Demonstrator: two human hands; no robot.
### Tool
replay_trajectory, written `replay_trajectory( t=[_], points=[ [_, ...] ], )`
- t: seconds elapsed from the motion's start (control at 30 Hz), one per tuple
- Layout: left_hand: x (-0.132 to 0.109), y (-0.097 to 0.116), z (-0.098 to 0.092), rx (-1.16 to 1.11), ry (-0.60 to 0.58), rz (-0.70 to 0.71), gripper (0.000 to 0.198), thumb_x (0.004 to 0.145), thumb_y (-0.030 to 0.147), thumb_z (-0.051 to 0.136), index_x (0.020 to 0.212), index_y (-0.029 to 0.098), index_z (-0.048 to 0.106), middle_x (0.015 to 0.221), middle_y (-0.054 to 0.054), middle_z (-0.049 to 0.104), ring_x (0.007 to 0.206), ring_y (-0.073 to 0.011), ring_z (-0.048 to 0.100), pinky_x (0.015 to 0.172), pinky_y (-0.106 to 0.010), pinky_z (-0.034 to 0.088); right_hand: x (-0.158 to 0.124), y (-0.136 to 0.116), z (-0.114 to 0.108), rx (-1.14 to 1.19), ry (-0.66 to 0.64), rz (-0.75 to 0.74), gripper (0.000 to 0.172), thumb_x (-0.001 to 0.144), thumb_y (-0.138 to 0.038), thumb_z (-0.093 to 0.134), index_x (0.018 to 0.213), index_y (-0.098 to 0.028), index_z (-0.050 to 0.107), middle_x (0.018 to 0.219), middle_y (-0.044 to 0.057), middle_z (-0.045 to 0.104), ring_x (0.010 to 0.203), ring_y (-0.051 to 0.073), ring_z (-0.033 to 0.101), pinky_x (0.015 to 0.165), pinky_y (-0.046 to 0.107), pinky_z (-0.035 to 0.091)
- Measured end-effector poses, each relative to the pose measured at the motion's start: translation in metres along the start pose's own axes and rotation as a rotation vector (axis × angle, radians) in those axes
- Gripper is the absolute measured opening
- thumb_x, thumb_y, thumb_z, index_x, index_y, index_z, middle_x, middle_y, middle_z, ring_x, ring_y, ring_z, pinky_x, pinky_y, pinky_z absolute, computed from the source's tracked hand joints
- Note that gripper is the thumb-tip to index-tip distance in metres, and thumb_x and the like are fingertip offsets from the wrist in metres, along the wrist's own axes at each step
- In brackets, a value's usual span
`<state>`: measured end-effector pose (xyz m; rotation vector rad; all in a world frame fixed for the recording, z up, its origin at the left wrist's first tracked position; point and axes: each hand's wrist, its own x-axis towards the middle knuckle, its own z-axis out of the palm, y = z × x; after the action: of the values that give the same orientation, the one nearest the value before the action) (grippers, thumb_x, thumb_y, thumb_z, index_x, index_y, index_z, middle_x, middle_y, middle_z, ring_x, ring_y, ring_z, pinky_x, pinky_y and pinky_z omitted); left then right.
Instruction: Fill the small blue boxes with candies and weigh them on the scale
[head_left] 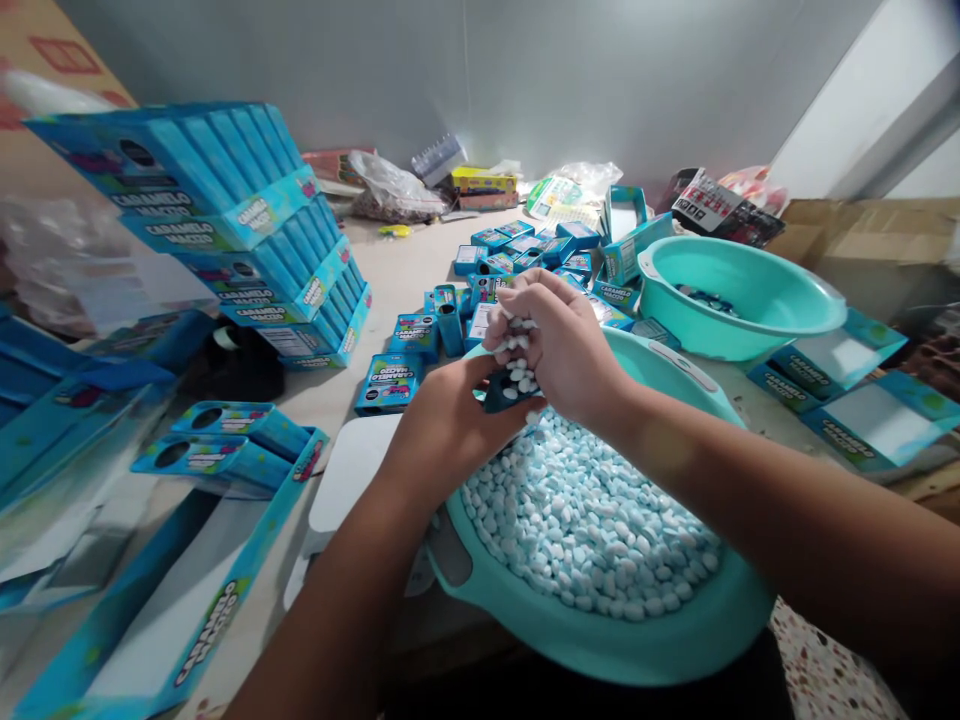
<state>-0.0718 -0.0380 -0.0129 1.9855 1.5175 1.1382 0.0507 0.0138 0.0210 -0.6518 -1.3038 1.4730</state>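
My left hand (442, 420) is closed round a small blue candy box (501, 392), held over a turquoise basin (600, 630). The basin is full of small pale blue and white candies (585, 520). Just above the box, my right hand (555, 345) is cupped shut on a handful of the same candies, some showing between the fingers and over the box's open top. Both hands hover above the far rim of the basin.
A second turquoise basin (739, 295) stands at the right. Several small blue boxes (517, 250) lie scattered behind the hands. Stacked blue display cartons (247, 230) rise at the left, with an open carton (225, 450) and flat carton blanks (855, 390) around.
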Motion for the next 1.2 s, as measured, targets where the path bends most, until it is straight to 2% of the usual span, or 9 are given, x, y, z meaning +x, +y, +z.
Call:
replay_trajectory(
  t=[0.13,0.4,0.5,0.63,0.73,0.93,1.03,1.13,1.2],
  points=[
    [-0.001,0.004,-0.002,0.049,-0.001,-0.016,0.026,0.077,0.044,0.076,0.091,0.022,0.074,0.083,0.001,0.074,0.068,-0.0153,0.065,0.062,-0.025,0.046,-0.004,-0.003,0.002,0.006,0.003,0.001,0.029,0.078,-0.038,0.066,0.075,-0.023,0.041,0.067,-0.003,0.055,0.062,0.010,0.052,0.058,0.024,0.044],
    [0.000,0.005,-0.002,0.091,-0.043,-0.061,0.032,0.079,0.049,0.073,0.100,0.025,0.076,0.094,-0.001,0.077,0.074,-0.0193,0.069,0.062,-0.029,0.046,-0.005,-0.010,0.003,0.108,0.029,0.119,0.026,0.078,-0.043,0.063,0.076,-0.024,0.046,0.065,-0.002,0.053,0.066,0.013,0.056,0.062,0.028,0.046],
    [0.001,0.005,-0.003,0.071,-0.070,-0.091,0.033,0.079,0.048,0.073,0.103,0.026,0.076,0.092,-0.001,0.077,0.072,-0.0188,0.069,0.062,-0.030,0.046,-0.006,-0.009,0.003,0.094,0.032,0.106,0.027,0.079,-0.044,0.063,0.076,-0.024,0.045,0.064,-0.003,0.052,0.064,0.012,0.054,0.063,0.028,0.047],
    [0.000,0.004,-0.004,0.051,-0.068,-0.109,0.032,0.078,0.048,0.074,0.098,0.024,0.076,0.088,-0.001,0.076,0.073,-0.0196,0.069,0.060,-0.030,0.046,-0.006,-0.007,0.002,0.059,-0.012,0.069,0.030,0.081,-0.046,0.063,0.074,-0.023,0.044,0.066,-0.003,0.054,0.059,0.011,0.052,0.063,0.028,0.046],
    [0.000,0.003,-0.003,0.056,-0.052,-0.089,0.031,0.077,0.048,0.075,0.097,0.025,0.076,0.087,0.000,0.076,0.073,-0.0198,0.069,0.060,-0.030,0.047,-0.006,-0.008,0.000,0.019,-0.075,0.051,0.029,0.083,-0.048,0.059,0.075,-0.023,0.048,0.069,-0.001,0.056,0.062,0.012,0.054,0.067,0.030,0.048],
    [0.000,0.003,-0.005,0.034,-0.040,-0.048,0.033,0.078,0.044,0.076,0.106,0.026,0.074,0.097,0.000,0.078,0.087,-0.0225,0.072,0.070,-0.032,0.052,-0.006,-0.016,-0.007,-0.143,-0.284,0.082,0.041,0.091,-0.054,0.047,0.070,-0.020,0.057,0.076,0.004,0.062,0.080,0.017,0.061,0.080,0.033,0.050],
    [0.000,0.003,-0.005,-0.038,-0.060,-0.074,0.033,0.079,0.044,0.076,0.106,0.026,0.074,0.101,0.000,0.077,0.092,-0.0222,0.072,0.075,-0.033,0.055,-0.005,-0.024,-0.015,-0.266,-0.351,0.075,0.046,0.094,-0.056,0.043,0.076,-0.019,0.064,0.086,0.007,0.067,0.091,0.019,0.062,0.085,0.034,0.049],
    [-0.002,0.001,-0.003,-0.086,-0.069,-0.166,0.037,0.075,0.050,0.078,0.102,0.025,0.074,0.093,-0.001,0.077,0.081,-0.0203,0.071,0.071,-0.033,0.056,-0.003,-0.034,-0.031,-0.507,-0.353,0.017,0.048,0.096,-0.056,0.040,0.087,-0.019,0.069,0.097,0.008,0.069,0.094,0.020,0.061,0.082,0.033,0.047],
    [-0.002,0.001,-0.002,-0.082,-0.072,-0.186,0.039,0.074,0.051,0.078,0.103,0.025,0.074,0.092,-0.001,0.077,0.080,-0.0201,0.071,0.071,-0.033,0.056,-0.001,-0.040,-0.042,-0.773,-0.323,-0.006,0.042,0.096,-0.051,0.043,0.089,-0.020,0.069,0.097,0.008,0.069,0.088,0.019,0.059,0.075,0.031,0.044]
  ],
)
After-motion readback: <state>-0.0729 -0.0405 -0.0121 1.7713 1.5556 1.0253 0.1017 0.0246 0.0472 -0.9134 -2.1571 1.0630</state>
